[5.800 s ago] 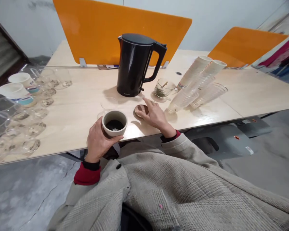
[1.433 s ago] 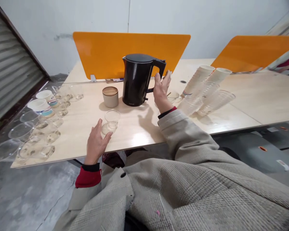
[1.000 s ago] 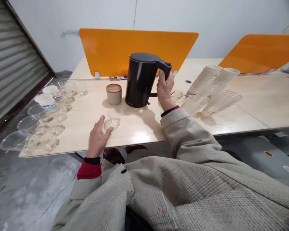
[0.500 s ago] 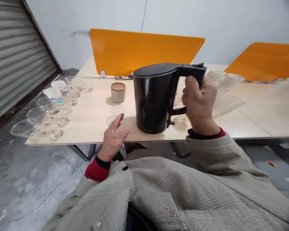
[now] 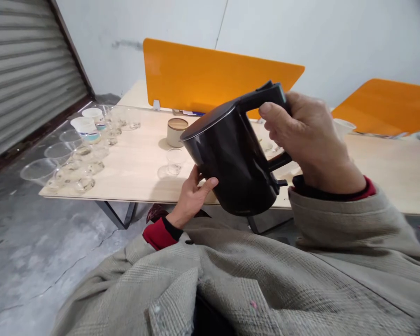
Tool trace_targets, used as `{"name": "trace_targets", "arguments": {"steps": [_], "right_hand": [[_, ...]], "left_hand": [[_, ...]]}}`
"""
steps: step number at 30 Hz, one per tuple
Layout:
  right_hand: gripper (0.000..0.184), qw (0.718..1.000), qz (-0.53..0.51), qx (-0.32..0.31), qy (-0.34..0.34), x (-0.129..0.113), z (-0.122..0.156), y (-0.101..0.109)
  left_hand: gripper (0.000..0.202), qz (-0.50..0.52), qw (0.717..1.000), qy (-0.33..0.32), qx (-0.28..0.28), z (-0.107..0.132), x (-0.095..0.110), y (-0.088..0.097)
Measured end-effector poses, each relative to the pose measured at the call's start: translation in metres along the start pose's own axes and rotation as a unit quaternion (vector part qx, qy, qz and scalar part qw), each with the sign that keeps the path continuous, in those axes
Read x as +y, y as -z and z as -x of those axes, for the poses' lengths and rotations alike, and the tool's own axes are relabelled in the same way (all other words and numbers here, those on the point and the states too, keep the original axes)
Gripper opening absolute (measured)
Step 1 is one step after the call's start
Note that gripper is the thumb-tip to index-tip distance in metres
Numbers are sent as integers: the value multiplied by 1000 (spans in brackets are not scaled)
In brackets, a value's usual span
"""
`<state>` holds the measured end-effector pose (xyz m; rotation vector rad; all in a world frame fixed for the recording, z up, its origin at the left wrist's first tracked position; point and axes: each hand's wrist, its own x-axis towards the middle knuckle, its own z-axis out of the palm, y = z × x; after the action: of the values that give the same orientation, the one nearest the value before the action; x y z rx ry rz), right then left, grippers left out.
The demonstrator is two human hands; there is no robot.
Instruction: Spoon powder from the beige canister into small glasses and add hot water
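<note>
A black electric kettle (image 5: 231,163) hangs tilted above the front edge of the table, its lid side leaning left. My right hand (image 5: 310,126) is wrapped round its handle. Low on the kettle's left side is my left hand (image 5: 192,196), thumb apart from the fingers; some fingertips are hidden, and I cannot tell whether it bears any weight. Just left of the kettle, a clear plastic cup (image 5: 175,161) stands upright on the table. Behind that cup sits a pale canister with a wooden lid (image 5: 177,132).
Several clear plastic cups (image 5: 58,156) and white paper cups (image 5: 84,128) crowd the table's left end. An orange divider (image 5: 210,77) stands at the back, another orange divider (image 5: 388,105) to the right. More cups (image 5: 343,127) are partly hidden behind my right hand.
The kettle has gone from upright to tilted leftward, with my right hand raised on its handle. My left hand has moved right and up to the kettle's side.
</note>
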<state>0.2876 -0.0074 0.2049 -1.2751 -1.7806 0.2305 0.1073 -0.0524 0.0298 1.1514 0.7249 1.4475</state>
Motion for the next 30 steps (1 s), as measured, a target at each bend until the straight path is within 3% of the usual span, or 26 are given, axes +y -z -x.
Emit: {"name": "trace_targets", "arguments": {"steps": [4, 12, 20, 30], "right_hand": [[41, 997, 42, -36, -44, -23, -15, -6], [42, 981, 156, -112, -33, -48, -37, -19], [42, 956, 237, -163, -57, -50, -59, -31], [38, 941, 272, -199, -27, -44, -76, -40]], "left_hand": [[70, 55, 997, 53, 16, 4, 0, -5], [71, 122, 989, 81, 14, 4, 3, -8], [63, 159, 983, 88, 9, 4, -3, -10], [56, 185, 977, 103, 28, 1, -5, -14]]}}
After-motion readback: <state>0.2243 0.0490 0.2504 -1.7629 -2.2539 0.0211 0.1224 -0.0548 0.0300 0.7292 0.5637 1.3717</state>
